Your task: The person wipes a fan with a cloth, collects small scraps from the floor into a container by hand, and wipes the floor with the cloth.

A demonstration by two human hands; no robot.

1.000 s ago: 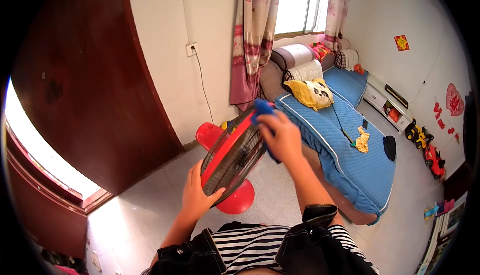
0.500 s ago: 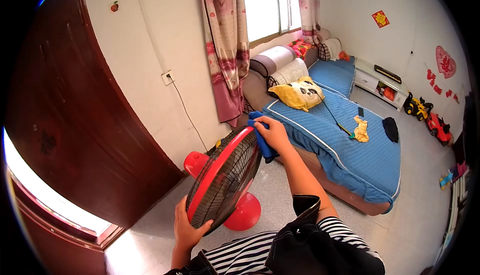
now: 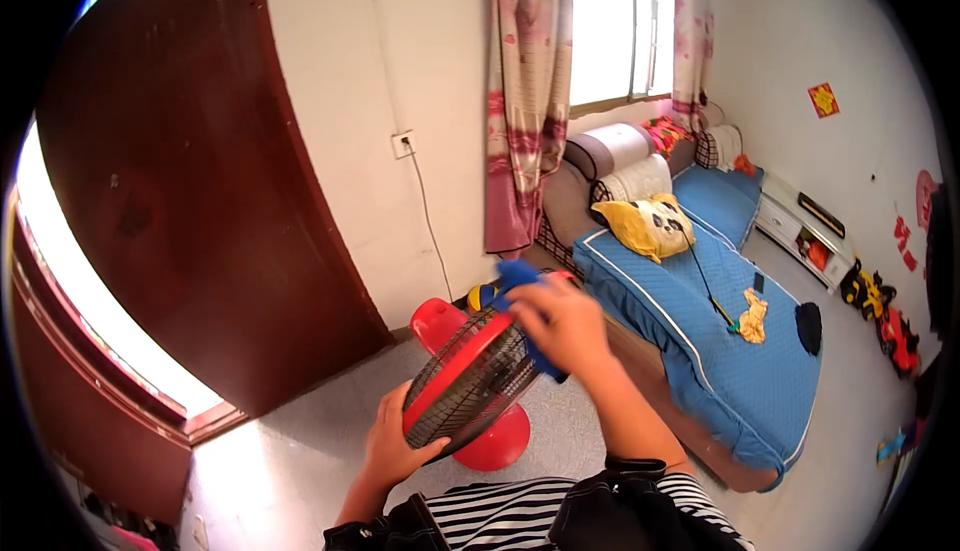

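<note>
A floor fan with a red rim [image 3: 458,373], a black wire grille and a red round base [image 3: 500,439] stands in front of me, its head tilted. My left hand [image 3: 392,443] is wrapped round the lower left edge of the fan head, thumb on the front grille. At the upper right of the rim, my right hand [image 3: 568,329] presses a blue cloth [image 3: 520,277] over the edge; motion blurs its fingers. Part of the cloth hangs down the front of the grille. Behind the rim, the red motor housing [image 3: 436,323] shows.
A sofa with a blue quilted cover [image 3: 715,366] runs along the right, bearing a yellow panda pillow [image 3: 650,228]. A power cord [image 3: 428,213] hangs from the wall socket [image 3: 403,144]. To the left is a dark red door [image 3: 180,201]. Toy vehicles [image 3: 897,339] stand far right.
My view has swung left, so the room sits further right. The fan head appears lower and more tilted. My right hand and the cloth have shifted along the rim; my left hand keeps its hold.
</note>
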